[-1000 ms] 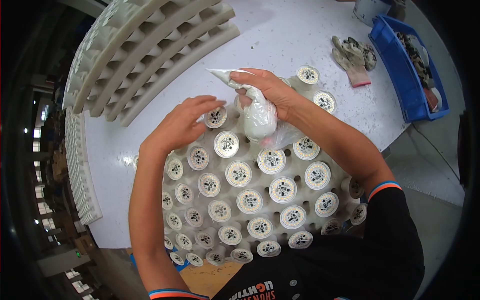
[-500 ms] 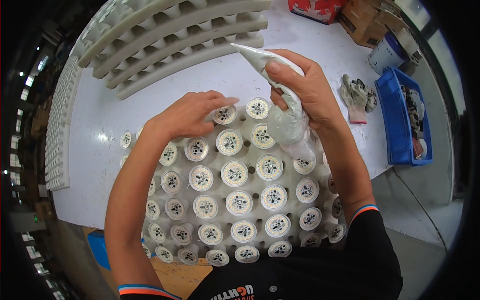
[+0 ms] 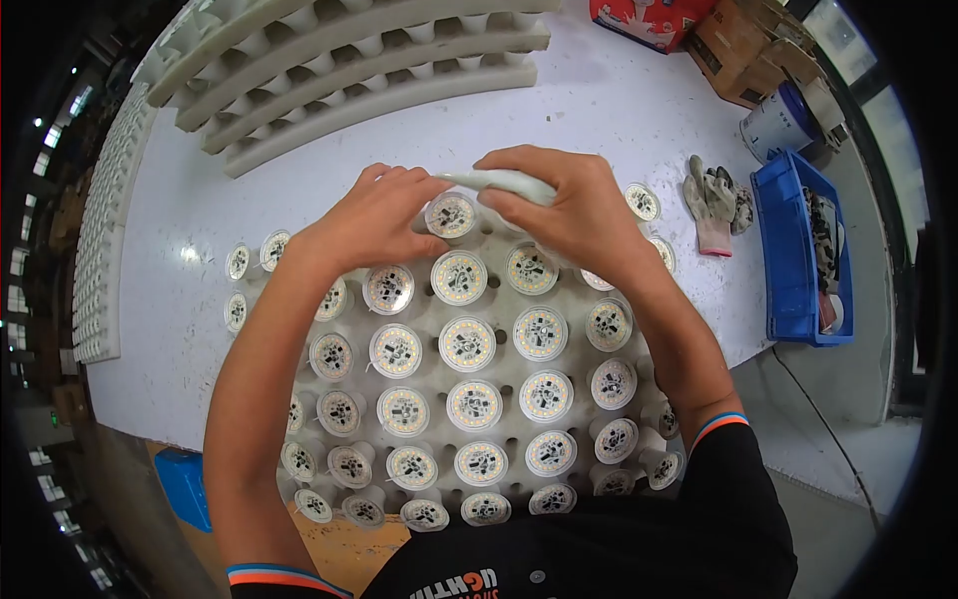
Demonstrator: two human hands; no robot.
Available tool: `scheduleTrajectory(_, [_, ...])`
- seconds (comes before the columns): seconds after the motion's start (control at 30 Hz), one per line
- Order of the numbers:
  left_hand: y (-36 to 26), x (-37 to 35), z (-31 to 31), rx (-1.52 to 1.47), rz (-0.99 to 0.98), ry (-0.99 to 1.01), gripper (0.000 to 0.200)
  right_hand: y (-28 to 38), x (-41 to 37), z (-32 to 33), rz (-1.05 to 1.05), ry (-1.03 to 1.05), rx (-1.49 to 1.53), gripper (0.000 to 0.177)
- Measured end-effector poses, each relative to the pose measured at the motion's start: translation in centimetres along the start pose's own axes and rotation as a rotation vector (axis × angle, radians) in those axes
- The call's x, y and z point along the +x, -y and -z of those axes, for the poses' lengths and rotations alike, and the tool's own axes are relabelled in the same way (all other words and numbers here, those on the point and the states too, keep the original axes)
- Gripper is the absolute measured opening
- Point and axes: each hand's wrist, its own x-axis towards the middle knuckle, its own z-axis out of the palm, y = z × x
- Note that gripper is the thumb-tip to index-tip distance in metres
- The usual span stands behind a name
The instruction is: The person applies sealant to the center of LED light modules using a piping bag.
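Starting at the left, a long white foam tray (image 3: 100, 240) lies at the edge of the white table (image 3: 190, 190). More foam trays (image 3: 349, 60) sit in a pile at the back. In front of the person is a big tray (image 3: 505, 364) full of round lamp parts. Each one stands in its own hole with the little lights facing up.

The left hand (image 3: 374, 220) bends over the top row. Its fingertips touch the left rim of one lamp part (image 3: 451, 215). I cannot tell if it pinches that part or only rests on it.

Just above that part is a soft white squeeze bag (image 3: 499, 183). Its long side goes left to right. Its thin tip points left, at the left hand's fingers. The right hand (image 3: 569, 215) is closed tight round the fat end of the bag.

Further right lie grey gloves (image 3: 711, 200). After them comes a blue bin (image 3: 793, 250) at the table's edge.
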Motion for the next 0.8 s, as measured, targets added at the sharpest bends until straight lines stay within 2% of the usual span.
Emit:
scheduleTrajectory(0.07, [0.6, 0.0, 0.5, -0.040, -0.002, 0.128, 0.054, 0.6, -0.1, -0.3, -0.026, 0.073, -0.092, 0.028])
scheduleTrajectory(0.17, [-0.6, 0.2, 1.6, -0.149, 0.116, 0.173, 0.055, -0.1, -0.2, -1.2, 0.058, 0.089, -0.217, 0.025])
scheduleTrajectory(0.27, [-1.3, -0.2, 0.1, -0.014, 0.176, 0.039, 0.056, -0.2, -0.4, -1.8, 0.093, 0.109, -0.312, 0.026])
scheduleTrajectory(0.37, [-0.6, -0.7, -2.1, -0.100, 0.090, -0.226, 0.056, -0.2, -0.4, -1.9, 0.092, 0.146, -0.357, 0.026])
scheduleTrajectory(0.5, [-0.7, -0.2, -0.3, -0.190, 0.153, 0.041, 0.059, -0.3, -0.3, -1.8, 0.082, 0.195, -0.413, 0.026])
scheduleTrajectory(0.8, [0.1, -0.3, -0.7, -0.340, 0.198, 0.022, 0.057, -0.3, -0.1, -1.9, 0.049, 0.244, -0.431, 0.024])
